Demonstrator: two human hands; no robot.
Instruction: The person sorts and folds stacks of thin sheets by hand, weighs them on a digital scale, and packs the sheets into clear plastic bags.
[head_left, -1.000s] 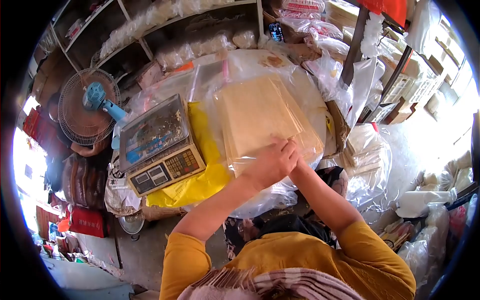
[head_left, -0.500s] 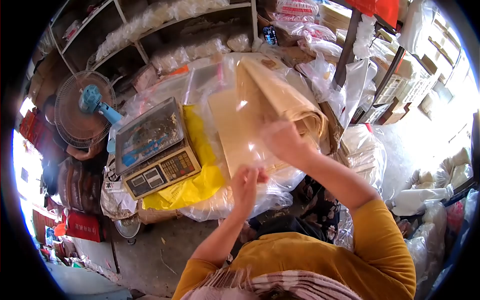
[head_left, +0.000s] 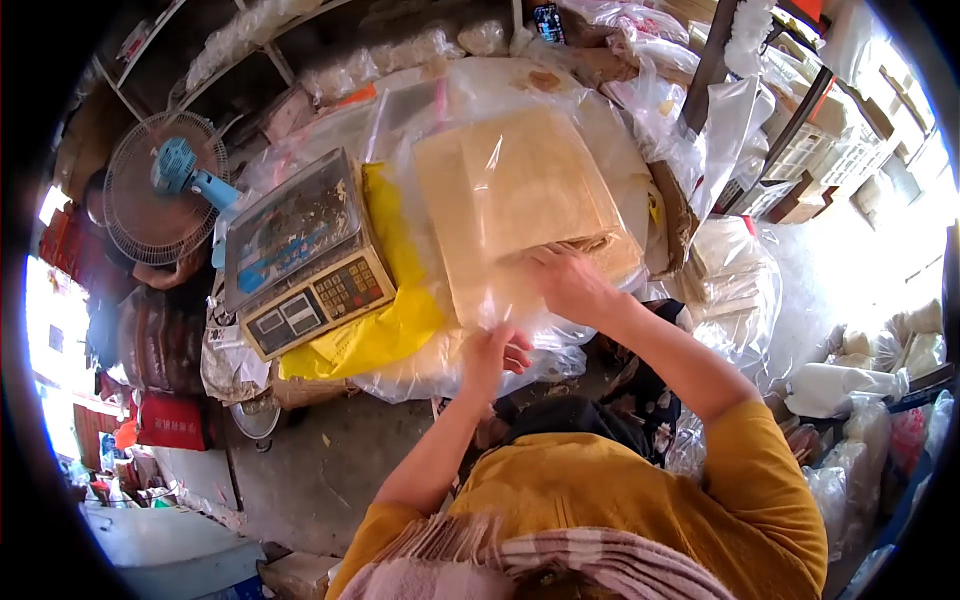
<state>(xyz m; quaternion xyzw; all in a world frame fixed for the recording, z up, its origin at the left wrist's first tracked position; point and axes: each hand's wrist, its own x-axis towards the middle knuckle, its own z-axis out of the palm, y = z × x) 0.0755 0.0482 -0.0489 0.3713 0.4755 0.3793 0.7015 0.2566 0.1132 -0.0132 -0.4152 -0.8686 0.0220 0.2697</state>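
Observation:
A stack of thin tan sheets [head_left: 510,185] lies flat under shiny clear plastic on the covered table, its layered folded edge showing at the right. My right hand [head_left: 575,287] is at the near edge of that stack, fingers bent over the sheets; their tips are partly hidden. Just below the near left corner, my left hand [head_left: 490,362] is closed with curled fingers, thumb against the edge of a clear plastic bag [head_left: 487,308]. To the left, a digital scale [head_left: 310,250] with a dirty metal pan sits on a yellow plastic sheet [head_left: 405,315].
A blue fan [head_left: 175,170] stands at the left, with another person's hand [head_left: 170,275] below it. Shelves with bagged goods [head_left: 390,55] run along the back. Bagged sheets [head_left: 725,280] lie right of the table, near a dark post [head_left: 712,75].
The sheets that were lifted and curled over at the right now lie flat. My right hand has come down to their near edge. My left hand stays near the lower corner.

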